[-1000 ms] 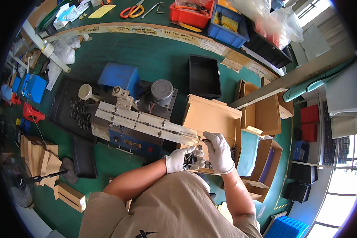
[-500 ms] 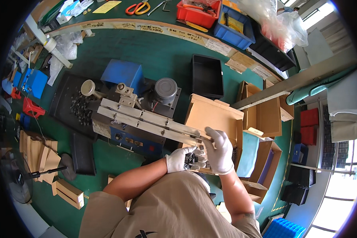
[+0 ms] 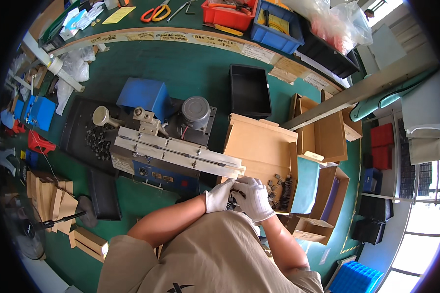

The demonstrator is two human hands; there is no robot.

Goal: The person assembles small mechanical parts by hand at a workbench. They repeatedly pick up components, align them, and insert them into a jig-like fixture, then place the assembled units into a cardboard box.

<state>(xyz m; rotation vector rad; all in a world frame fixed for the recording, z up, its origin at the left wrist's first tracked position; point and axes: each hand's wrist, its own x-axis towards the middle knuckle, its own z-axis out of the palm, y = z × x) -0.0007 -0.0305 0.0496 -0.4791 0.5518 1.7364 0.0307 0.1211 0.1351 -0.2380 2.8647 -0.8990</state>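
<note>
Both my hands wear white gloves and meet just below the low right end of a long metal rail [image 3: 181,153]. Small black parts [image 3: 238,194] show between them, their exact kind hard to make out. My left hand [image 3: 218,197] is closed around a bunch of these parts. Over the same bunch, the fingers of my right hand [image 3: 254,199] are bent and closed on it, hiding much of it. Beside my right hand, more black parts with thin legs [image 3: 280,191] lie in an open cardboard box [image 3: 259,139].
The rail sits on a bench machine with a blue housing [image 3: 143,97] and a round grey motor [image 3: 196,110]. Loose black pieces lie in a dark tray [image 3: 76,141] at left. A black bin [image 3: 250,91] stands behind the box; a slanting beam [image 3: 347,97] crosses at right.
My right hand has come down and left from beside the rail's end onto the parts in my left hand. The parts in the box now show. The whole view has shifted slightly.
</note>
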